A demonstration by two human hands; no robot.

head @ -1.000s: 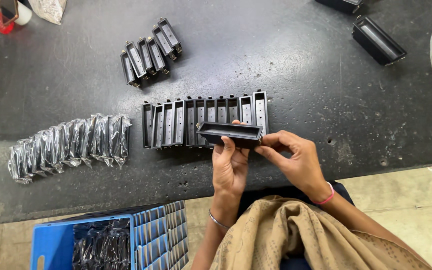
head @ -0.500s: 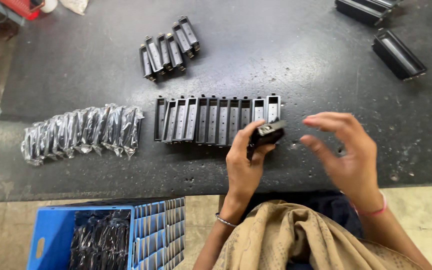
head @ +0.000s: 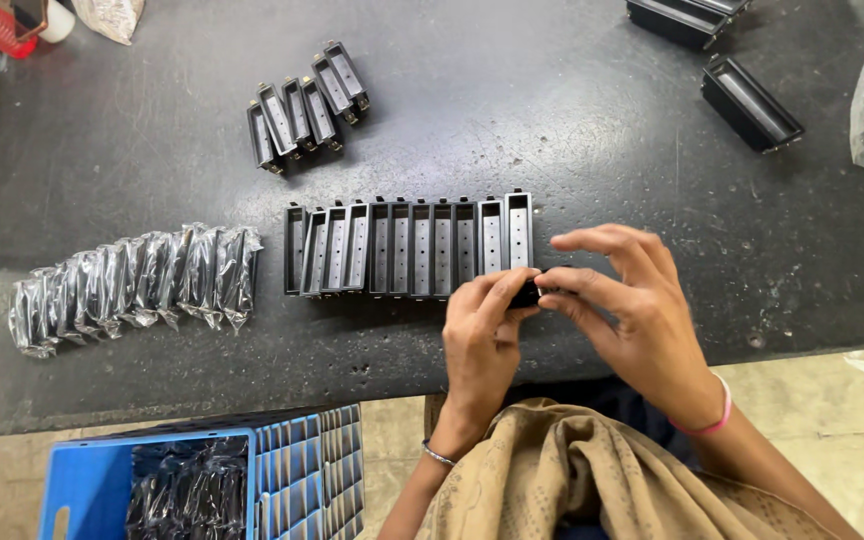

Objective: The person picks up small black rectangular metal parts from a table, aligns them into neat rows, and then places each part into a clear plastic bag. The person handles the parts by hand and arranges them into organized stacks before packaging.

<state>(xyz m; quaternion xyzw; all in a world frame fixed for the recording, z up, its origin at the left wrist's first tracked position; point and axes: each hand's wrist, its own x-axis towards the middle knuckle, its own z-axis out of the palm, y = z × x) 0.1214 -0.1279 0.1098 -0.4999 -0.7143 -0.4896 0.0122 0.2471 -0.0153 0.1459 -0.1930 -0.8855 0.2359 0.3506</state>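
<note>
The left hand (head: 482, 335) and the right hand (head: 632, 300) met over the near edge of the dark grey worktable (head: 572, 120), and together they pinched a small black plastic part (head: 529, 292), the left thumb and fingers closed on its left end, the right thumb and forefinger on its right end. Most of the part was hidden by the fingers, so its shape could not be told.

Just beyond the hands, a row of black plastic trough-shaped housings (head: 407, 247) lay side by side, touching, open faces up, pale inner walls and small holes showing. Farther off and to the left sat a smaller slanted cluster of the same black housings (head: 304, 105). At the far right lay a few loose black housings (head: 750, 103), well apart from the row.

At the left, a line of parts wrapped in clear plastic bags (head: 132, 285) overlapped one another. Below the table edge, at the near left, a blue plastic crate (head: 92, 475) held more bagged black parts (head: 187, 490).
</note>
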